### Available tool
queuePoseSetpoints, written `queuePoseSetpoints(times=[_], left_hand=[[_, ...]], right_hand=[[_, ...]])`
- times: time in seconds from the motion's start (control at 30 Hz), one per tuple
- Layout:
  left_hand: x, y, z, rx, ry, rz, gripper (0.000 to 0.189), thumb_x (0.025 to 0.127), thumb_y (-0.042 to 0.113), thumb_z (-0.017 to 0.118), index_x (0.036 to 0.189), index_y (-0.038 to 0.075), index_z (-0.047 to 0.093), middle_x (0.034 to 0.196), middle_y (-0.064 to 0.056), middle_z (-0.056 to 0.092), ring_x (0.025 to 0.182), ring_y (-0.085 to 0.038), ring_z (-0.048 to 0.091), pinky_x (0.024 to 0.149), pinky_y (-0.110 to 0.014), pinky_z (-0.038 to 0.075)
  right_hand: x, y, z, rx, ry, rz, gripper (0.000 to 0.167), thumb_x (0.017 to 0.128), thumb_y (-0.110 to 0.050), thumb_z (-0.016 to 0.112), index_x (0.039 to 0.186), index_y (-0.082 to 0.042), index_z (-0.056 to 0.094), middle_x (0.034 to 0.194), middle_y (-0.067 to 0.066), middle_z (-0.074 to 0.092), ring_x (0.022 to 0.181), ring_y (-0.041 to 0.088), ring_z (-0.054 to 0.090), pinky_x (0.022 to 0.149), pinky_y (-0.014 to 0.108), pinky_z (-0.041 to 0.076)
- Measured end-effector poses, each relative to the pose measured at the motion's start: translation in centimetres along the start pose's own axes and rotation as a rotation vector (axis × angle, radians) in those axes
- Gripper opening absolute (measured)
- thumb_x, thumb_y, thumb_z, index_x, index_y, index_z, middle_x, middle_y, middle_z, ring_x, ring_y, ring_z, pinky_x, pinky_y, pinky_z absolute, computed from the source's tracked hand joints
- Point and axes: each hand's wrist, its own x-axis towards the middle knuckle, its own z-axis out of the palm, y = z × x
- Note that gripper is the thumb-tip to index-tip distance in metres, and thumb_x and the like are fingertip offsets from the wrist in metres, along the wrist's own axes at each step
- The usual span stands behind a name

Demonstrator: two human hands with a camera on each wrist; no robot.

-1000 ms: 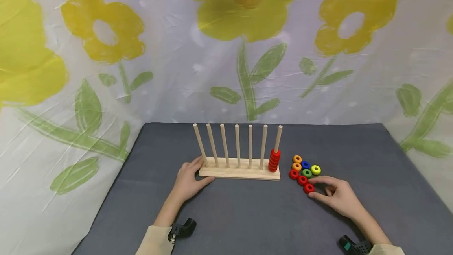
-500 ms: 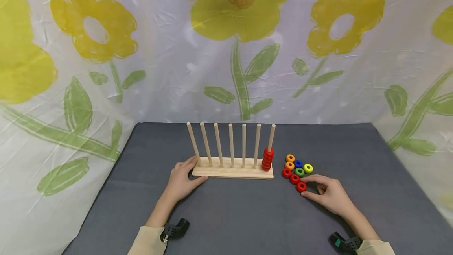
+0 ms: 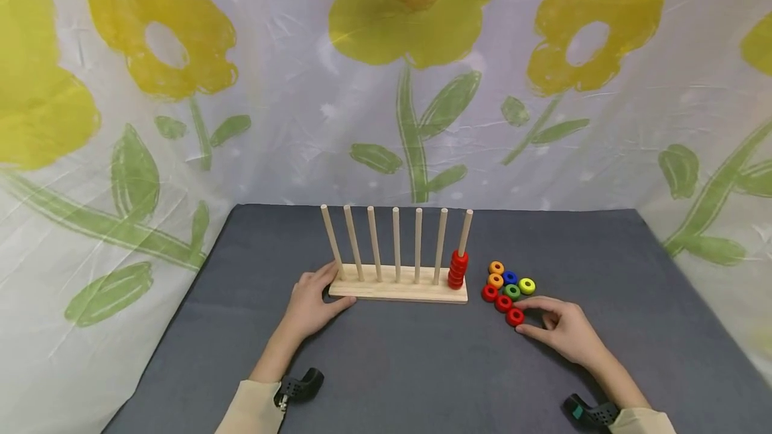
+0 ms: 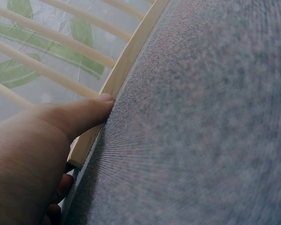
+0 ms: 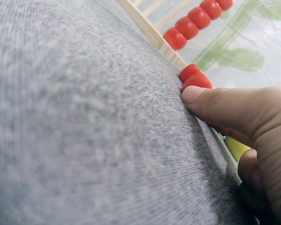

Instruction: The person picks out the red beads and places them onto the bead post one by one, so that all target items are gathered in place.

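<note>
A wooden peg stand [image 3: 398, 292] has several upright pegs in a row, with several red beads [image 3: 458, 270] stacked on the rightmost one. My left hand [image 3: 311, 305] grips the stand's left end, thumb along the front edge and fingers behind; the left wrist view shows the thumb against the wooden base [image 4: 126, 61]. To the right, my right hand [image 3: 565, 331] pinches the nearest loose red bead [image 3: 515, 317] between thumb and index finger, low at the cloth. In the right wrist view the thumb lies against this red bead [image 5: 199, 81], and the other fingers are curled under.
Beside the pinched bead lie two other red beads [image 3: 503, 303], two orange beads [image 3: 496, 280], a blue bead [image 3: 509, 277], a green bead [image 3: 512, 292] and a yellow bead [image 3: 527, 286]. Grey cloth [image 3: 410, 367] covers the table, and a flower-patterned curtain [image 3: 289, 119] stands behind.
The head view has shifted slightly, moving the whole scene a little left in the picture. Both hands keep the same places on the stand and the red bead.
</note>
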Motion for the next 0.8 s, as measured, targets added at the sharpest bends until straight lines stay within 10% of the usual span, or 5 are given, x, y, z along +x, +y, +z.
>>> queuePoseSetpoints(times=[0.8], left_hand=[[0.18, 0.23, 0.31, 0.015, -0.004, -0.032, 0.085, 0.086, 0.047, 0.081, 0.152, 0.005, 0.048, 0.153, -0.015, 0.046, 0.124, -0.039, 0.046, 0.098, -0.061, 0.035]], right_hand=[[-0.16, 0.09, -0.06, -0.002, 0.009, -0.005, 0.034, 0.080, -0.018, 0.089, 0.112, -0.022, 0.077, 0.065, -0.011, 0.047, 0.043, 0.001, 0.030, 0.040, 0.025, 0.032]])
